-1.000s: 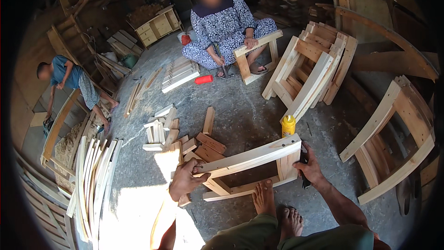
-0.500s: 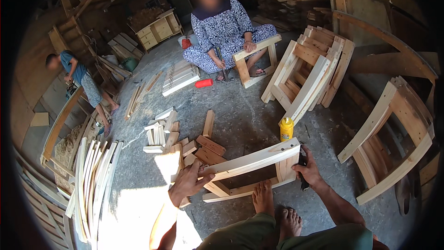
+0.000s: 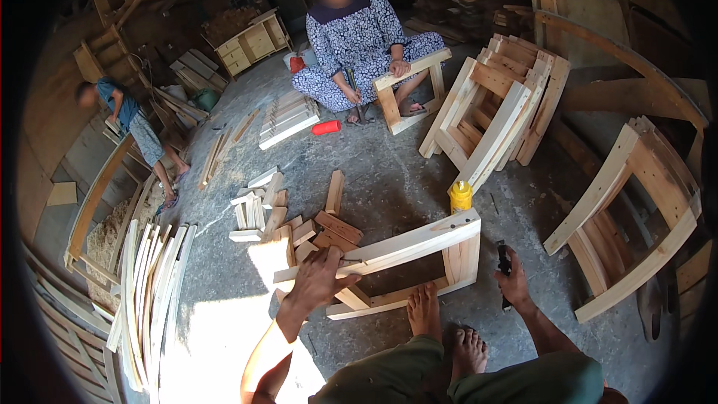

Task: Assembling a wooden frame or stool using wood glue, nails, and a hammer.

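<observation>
A wooden frame [image 3: 407, 245] stands on edge before me, its long pale rail uppermost. My left hand [image 3: 318, 284] grips this rail near its left end, fingers over the top and thumb against the near side. A thin nail-like piece [image 3: 350, 260] shows beside the index finger; whether the fingers pinch it I cannot tell. Two dark nail heads mark the rail's right end. Off that end, apart from the wood, my right hand [image 3: 514, 280] is closed round a black tool [image 3: 502, 256] that looks like a hammer, partly hidden by the fingers. My bare foot [image 3: 424, 310] rests against the lower rail.
A yellow bottle [image 3: 461, 197] stands behind the frame. Loose wood blocks [image 3: 338, 230] lie to the left, beside long strips [image 3: 153, 284]. Finished-looking frames [image 3: 516, 105] lean at right. A seated person [image 3: 359, 45] holds another frame; a second person [image 3: 131, 120] stoops far left.
My right hand and its tool have moved slightly right, away from the frame's end. The left hand has shifted a little right along the rail, fingers more curled. The view has moved slightly.
</observation>
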### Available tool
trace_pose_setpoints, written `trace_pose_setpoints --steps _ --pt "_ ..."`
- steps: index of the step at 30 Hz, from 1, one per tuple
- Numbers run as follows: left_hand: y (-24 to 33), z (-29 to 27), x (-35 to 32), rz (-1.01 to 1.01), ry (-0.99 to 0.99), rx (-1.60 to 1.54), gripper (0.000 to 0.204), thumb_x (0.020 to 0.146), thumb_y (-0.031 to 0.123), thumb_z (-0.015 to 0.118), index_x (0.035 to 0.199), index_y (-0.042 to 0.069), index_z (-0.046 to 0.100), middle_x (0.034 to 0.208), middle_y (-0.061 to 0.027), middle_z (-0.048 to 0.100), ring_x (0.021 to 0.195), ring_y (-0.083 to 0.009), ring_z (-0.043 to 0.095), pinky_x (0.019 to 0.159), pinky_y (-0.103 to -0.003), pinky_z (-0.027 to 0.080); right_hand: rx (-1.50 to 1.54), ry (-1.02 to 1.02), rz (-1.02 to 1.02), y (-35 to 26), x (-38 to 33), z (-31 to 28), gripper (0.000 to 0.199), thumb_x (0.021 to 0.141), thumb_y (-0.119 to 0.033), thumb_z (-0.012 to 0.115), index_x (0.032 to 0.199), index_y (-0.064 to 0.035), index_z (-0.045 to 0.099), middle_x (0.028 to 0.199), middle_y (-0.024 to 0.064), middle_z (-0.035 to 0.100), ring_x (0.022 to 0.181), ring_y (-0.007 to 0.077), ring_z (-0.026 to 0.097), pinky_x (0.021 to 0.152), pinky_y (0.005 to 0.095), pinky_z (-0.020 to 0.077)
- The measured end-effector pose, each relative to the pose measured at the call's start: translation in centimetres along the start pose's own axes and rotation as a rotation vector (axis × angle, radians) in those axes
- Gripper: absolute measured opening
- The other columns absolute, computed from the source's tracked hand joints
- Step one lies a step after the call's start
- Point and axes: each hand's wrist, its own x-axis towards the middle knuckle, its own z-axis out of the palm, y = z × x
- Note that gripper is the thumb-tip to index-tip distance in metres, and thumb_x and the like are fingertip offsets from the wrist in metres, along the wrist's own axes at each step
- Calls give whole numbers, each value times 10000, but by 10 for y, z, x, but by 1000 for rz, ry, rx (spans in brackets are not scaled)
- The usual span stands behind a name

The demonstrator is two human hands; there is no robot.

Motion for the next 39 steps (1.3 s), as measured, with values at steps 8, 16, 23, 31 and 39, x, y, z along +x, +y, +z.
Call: trace_pose_setpoints --steps 8,16,23,31,39 --pt "-65 25 82 -146 -157 -238 674 810 459 814 1218 14 514 1082 -195 662 1029 -332 656 891 -420 489 -402 74 -417 109 -27 4 298 831 -221 758 1053 -130 581 913 115 598 801 302 672 682 445 617" --pt "-76 27 101 -116 -181 -219 723 817 489 790 1208 -48 504 1167 -255 653 1111 -377 642 938 -438 489 -247 -59 -481 -5 25 10 739 841 -337 784 1420 -1 470 1293 261 601 1174 419 593 991 451 481" --pt "-76 23 86 -101 -95 -337 445 906 366 748 1015 12 503 1032 -183 631 973 -260 615 851 -395 478 377 -362 -276 -95 96 70 660 881 -277 790 1394 12 492 1282 135 635 1149 226 610 1009 366 464" --pt "-47 74 -9 -525 1110 -846 251 901 32 662 887 55 412 841 -72 639 761 -119 600 677 -274 502 757 -464 -94 -86 86 72 575 887 -163 780 1379 -24 515 1243 80 650 1146 171 602 1003 325 461" --pt "-34 148 -22 -1207 1072 -1691 325 961 316 566 1203 99 562 1107 -75 598 1091 -250 600 964 -515 465 650 -388 -493 -145 0 40 439 854 -82 793 1237 -23 588 1152 90 682 1057 141 643 924 309 518"
